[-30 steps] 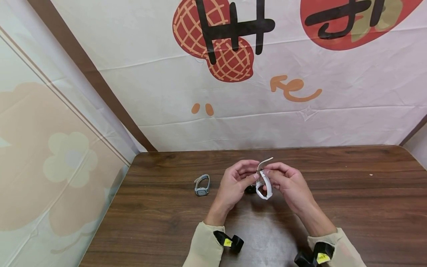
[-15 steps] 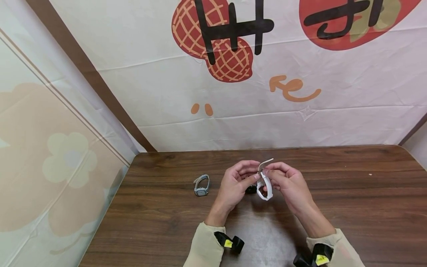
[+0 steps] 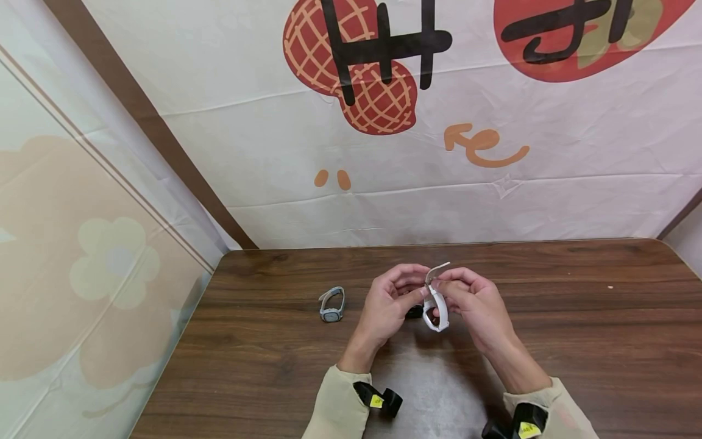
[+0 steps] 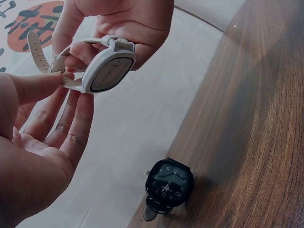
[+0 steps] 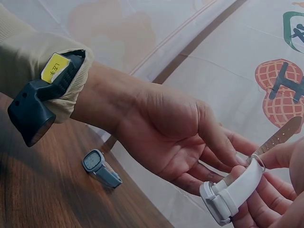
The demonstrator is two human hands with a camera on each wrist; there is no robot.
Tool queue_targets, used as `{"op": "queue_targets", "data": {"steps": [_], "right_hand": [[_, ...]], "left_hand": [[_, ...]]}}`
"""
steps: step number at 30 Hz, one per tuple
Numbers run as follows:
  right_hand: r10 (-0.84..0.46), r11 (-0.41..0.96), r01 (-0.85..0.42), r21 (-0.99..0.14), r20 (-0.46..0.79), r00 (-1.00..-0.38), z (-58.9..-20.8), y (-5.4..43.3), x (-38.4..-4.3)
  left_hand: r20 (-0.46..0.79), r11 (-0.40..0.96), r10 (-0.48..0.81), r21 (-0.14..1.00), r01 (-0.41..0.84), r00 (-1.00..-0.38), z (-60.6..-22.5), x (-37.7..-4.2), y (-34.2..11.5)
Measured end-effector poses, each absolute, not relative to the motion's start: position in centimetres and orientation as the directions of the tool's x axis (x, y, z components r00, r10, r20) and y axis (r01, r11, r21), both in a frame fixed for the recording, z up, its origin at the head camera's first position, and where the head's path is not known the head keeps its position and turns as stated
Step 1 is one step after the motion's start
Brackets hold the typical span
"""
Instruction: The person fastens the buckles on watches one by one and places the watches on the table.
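Note:
A white wristwatch (image 3: 443, 310) is held up between both hands over the table. My left hand (image 3: 382, 306) pinches its strap near the buckle, thumb on top, as the left wrist view shows. From the other side my right hand (image 3: 478, 302) grips the strap at the buckle, with fingers inside the loop. The strap's free end, with its row of holes, sticks up past the buckle. In the left wrist view the square white dial (image 4: 111, 74) faces outward. Behind the hands lies a black wristwatch (image 4: 167, 184), mostly hidden in the head view.
To the left of the hands, a grey-blue wristwatch (image 3: 331, 314) lies on the brown wooden table (image 3: 263, 353). A printed white cloth (image 3: 384, 207) hangs along the table's back edge, and another covers the left side. Each sleeve carries a black wrist camera (image 3: 391, 402).
The white wristwatch has sunk very slightly between the fingers, and the left hand has shifted a touch to the right. Both hands keep their grip; the other watches lie still.

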State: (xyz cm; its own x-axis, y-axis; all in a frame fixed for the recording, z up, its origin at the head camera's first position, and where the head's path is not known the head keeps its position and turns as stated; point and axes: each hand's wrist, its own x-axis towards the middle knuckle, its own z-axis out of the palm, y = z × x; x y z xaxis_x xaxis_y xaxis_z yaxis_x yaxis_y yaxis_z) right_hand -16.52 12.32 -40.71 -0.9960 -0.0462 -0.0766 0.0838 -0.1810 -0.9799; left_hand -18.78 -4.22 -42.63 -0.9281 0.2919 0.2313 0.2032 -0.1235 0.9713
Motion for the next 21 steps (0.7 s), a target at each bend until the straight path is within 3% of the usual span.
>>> {"op": "queue_targets", "data": {"steps": [21], "right_hand": [[0.061, -0.218, 0.080, -0.973, -0.096, -0.994, -40.30, 11.91, -16.29]], "left_hand": [[0.228, -0.204, 0.336, 0.965, 0.166, -0.914, -42.84, -18.66, -3.84]]}}
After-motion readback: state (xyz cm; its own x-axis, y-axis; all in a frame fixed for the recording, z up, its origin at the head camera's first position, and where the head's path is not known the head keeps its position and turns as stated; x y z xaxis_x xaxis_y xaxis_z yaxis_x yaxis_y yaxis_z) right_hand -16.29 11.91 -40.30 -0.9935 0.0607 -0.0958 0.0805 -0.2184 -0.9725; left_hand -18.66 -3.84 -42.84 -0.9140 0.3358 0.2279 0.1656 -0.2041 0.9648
